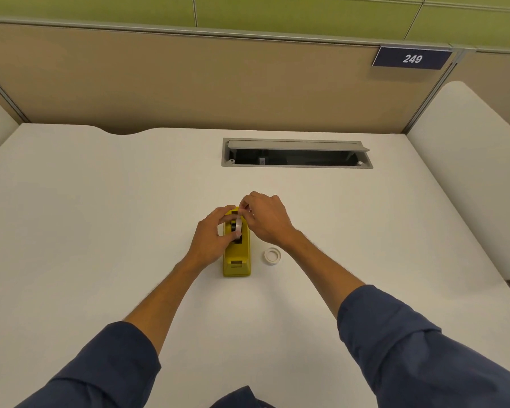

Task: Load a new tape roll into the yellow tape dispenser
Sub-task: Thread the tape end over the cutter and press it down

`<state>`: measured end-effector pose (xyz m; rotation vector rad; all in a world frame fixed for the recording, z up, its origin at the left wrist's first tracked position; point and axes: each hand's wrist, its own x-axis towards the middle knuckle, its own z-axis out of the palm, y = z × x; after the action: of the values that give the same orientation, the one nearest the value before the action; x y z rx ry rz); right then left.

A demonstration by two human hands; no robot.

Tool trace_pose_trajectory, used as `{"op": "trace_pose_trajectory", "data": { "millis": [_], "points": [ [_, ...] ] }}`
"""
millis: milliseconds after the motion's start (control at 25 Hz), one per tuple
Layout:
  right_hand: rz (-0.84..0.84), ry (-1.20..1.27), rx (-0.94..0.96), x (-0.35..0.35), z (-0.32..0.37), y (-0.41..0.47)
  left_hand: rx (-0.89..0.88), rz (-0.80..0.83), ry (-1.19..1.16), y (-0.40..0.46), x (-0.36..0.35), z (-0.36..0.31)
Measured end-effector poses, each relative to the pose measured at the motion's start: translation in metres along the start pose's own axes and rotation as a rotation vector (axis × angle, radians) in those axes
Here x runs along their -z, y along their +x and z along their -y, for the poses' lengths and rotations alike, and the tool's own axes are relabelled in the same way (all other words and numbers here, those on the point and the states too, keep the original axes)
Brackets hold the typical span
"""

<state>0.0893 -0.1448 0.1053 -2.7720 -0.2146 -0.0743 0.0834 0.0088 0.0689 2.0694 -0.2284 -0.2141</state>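
Observation:
The yellow tape dispenser (237,257) stands lengthwise on the white desk (100,231), its cutter end toward me. A whitish tape roll (238,225) on a black hub stands upright over the dispenser's slot. My left hand (211,238) grips the roll from the left, thumb and fingers curled round it. My right hand (265,220) comes from the right and pinches the roll's top edge with its fingertips. A second white ring (272,255), an empty core or roll, lies flat on the desk just right of the dispenser.
An open cable hatch (296,153) is sunk into the desk behind the dispenser. A tan partition (189,83) with a "249" sign (412,58) closes off the back. White side panels stand at the right and left.

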Motion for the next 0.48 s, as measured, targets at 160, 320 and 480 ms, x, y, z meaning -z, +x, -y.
{"op": "trace_pose_trajectory", "data": {
  "millis": [160,320,480],
  "points": [
    [0.024,-0.003,-0.02,-0.006,0.0,0.002,0.005,-0.006,0.005,0.0,-0.004,0.002],
    [0.035,-0.007,-0.032,-0.011,-0.001,0.003,0.009,-0.02,-0.013,-0.001,-0.007,0.002],
    [0.046,-0.012,-0.038,-0.014,-0.002,0.003,0.01,-0.027,-0.011,-0.003,-0.009,0.001]
  ]
}}
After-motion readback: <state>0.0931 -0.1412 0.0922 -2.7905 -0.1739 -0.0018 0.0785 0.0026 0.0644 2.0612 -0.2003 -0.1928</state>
